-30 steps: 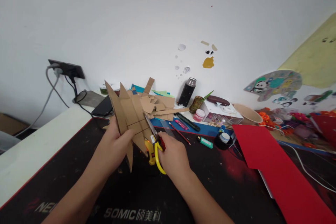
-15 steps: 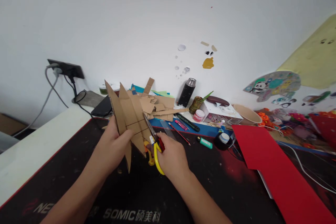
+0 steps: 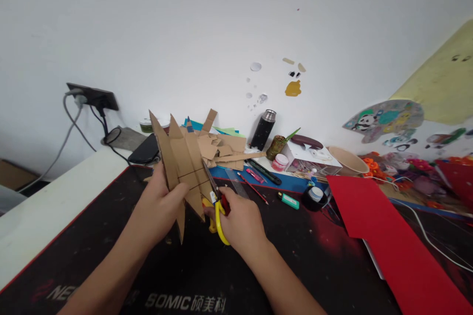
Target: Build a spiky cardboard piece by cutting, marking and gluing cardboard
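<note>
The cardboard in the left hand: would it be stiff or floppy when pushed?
The cardboard is probably light and fairly stiff: its spikes stick out straight beyond the left hand. It may fold along its dark lines, which could be creases. The spikes, narrow at their ends, would likely bend easily there.

My left hand [image 3: 161, 205] and my right hand [image 3: 243, 217] are bare. My left forearm [image 3: 115, 266] and right forearm [image 3: 284, 275] are bare too, smooth in outline, slimmer near the hand and broadening down to the bottom edge of my view. My left thumb [image 3: 179, 194] has a rounded tip. My fingers [image 3: 228, 194] show only in part, their nails too small to make out.
</note>
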